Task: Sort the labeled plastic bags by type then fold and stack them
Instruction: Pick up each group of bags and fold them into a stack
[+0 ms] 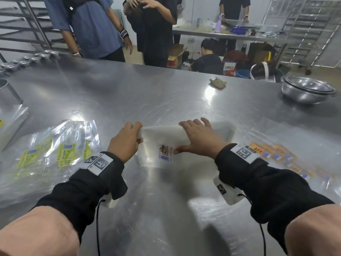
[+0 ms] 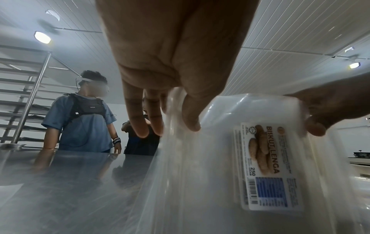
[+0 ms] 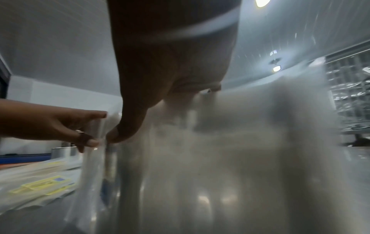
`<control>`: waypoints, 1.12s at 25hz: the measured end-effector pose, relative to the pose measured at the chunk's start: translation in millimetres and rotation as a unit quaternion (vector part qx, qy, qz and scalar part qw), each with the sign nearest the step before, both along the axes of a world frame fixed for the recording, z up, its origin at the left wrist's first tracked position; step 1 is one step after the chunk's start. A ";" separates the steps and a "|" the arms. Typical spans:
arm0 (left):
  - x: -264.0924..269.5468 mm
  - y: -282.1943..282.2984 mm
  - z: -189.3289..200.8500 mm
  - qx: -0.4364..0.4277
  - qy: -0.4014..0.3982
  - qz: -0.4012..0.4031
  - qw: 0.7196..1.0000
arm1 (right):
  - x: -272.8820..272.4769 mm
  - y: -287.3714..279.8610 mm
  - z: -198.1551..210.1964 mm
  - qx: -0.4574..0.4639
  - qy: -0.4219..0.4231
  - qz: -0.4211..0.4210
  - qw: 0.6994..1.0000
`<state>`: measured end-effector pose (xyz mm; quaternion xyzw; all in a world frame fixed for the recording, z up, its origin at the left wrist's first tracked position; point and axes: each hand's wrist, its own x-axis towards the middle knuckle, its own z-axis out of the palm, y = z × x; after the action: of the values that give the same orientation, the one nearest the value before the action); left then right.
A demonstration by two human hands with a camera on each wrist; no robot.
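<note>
A folded bundle of clear plastic bags (image 1: 158, 137) with a white "Biskut Lenga" label (image 1: 165, 152) is held just above the steel table (image 1: 166, 93) at its centre. My left hand (image 1: 129, 139) pinches the bundle's left edge, thumb in front and fingers behind, as the left wrist view shows at the bags (image 2: 220, 142) and label (image 2: 268, 166). My right hand (image 1: 197, 139) lies over the bundle's top fold, its thumb pressing the front beside the label. The right wrist view shows the blurred bags (image 3: 200, 158) under my right hand (image 3: 124, 129).
Green-labelled clear bags (image 1: 64, 154) lie spread at the left, and orange-labelled bags (image 1: 276, 154) lie at the right. Nested steel bowls (image 1: 308, 89) stand at the far right, a crumpled brown cloth (image 1: 217, 83) beyond the centre. Several people stand along the table's far edge.
</note>
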<state>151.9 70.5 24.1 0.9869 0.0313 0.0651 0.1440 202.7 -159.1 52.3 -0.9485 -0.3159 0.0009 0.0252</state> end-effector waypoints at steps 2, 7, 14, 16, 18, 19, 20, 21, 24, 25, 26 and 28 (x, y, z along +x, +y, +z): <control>1.1 1.1 -0.2 -0.001 -0.003 -0.003 1.000 | 6.5 -20.4 -0.7 -0.007 0.003 -0.015 1.000; 3.7 2.3 -0.8 -0.012 -0.012 -0.012 1.000 | 26.8 -72.0 -4.2 -0.026 -0.015 -0.079 0.996; 5.2 8.9 -10.1 -0.195 -0.041 -0.007 0.980 | 27.8 -114.8 -17.8 0.365 0.134 -0.209 0.897; 2.0 10.1 -15.9 -0.339 -0.052 0.011 0.939 | 21.4 -114.5 -31.8 0.544 0.213 -0.225 0.779; -1.9 7.5 -22.0 -0.457 -0.067 0.016 0.887 | 14.4 -106.2 -46.8 0.662 0.246 -0.233 0.669; -2.8 4.9 -24.9 -0.505 -0.075 0.014 0.860 | 11.2 -99.3 -54.3 0.701 0.245 -0.239 0.626; -2.8 1.7 -27.8 -0.541 -0.083 0.014 0.837 | 8.8 -91.7 -62.1 0.725 0.236 -0.247 0.598; -2.2 -1.8 -30.3 -0.563 -0.091 0.015 0.821 | 7.9 -85.2 -70.5 0.735 0.219 -0.256 0.588; -0.3 -10.9 -38.5 -0.565 -0.105 0.033 0.818 | 8.1 -72.0 -85.8 0.725 0.172 -0.276 0.607; -0.6 -12.4 -40.8 -0.564 -0.102 0.045 0.818 | 8.8 -69.8 -86.9 0.720 0.170 -0.287 0.609; -0.9 -12.6 -43.1 -0.567 -0.094 0.054 0.817 | 9.7 -68.9 -88.1 0.717 0.177 -0.291 0.608; -2.1 -10.7 -48.6 -0.573 -0.067 0.059 0.815 | 10.1 -68.3 -89.3 0.710 0.200 -0.273 0.618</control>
<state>149.7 59.8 -24.6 0.7154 0.1115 0.1094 0.6811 212.8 -227.3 -37.0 -0.6540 0.0686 -0.0413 0.7522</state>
